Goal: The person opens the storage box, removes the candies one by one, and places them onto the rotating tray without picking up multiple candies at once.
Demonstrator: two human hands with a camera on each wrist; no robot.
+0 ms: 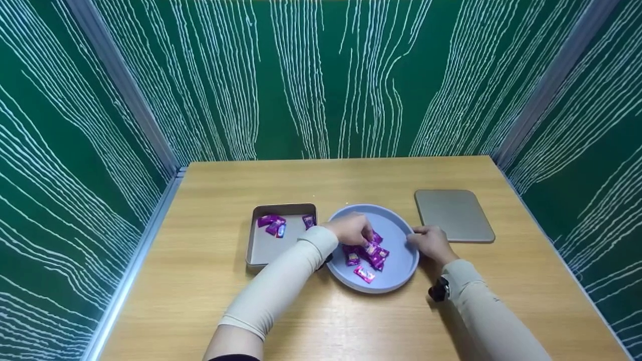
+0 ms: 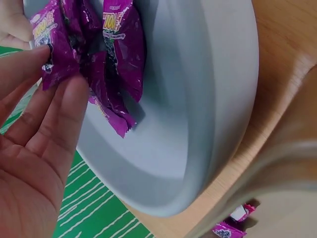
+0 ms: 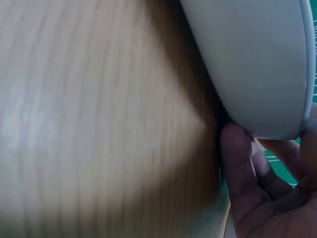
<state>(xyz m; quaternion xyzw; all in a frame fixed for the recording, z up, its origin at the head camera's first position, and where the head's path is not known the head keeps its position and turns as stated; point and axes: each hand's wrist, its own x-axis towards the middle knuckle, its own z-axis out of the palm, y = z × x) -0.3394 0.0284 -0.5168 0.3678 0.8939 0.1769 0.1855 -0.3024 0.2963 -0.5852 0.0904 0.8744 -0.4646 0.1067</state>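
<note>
Two hands engaged: left hand (image 1: 351, 229) pinches a purple packet (image 2: 62, 54) near the centre of the round pan (image 1: 393, 273); right hand (image 1: 432, 244) grips its rim at three o'clock — advisable: brace firmly, lift straight up.

Wooden table (image 1: 175, 301): pan (image 1: 266, 250), round tray (image 1: 398, 268), flat slab (image 1: 454, 215).

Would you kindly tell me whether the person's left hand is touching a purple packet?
Touching. The left wrist view shows it: the left hand pinches a purple packet, with fingertips directly against its wrapper and no gap.
</note>
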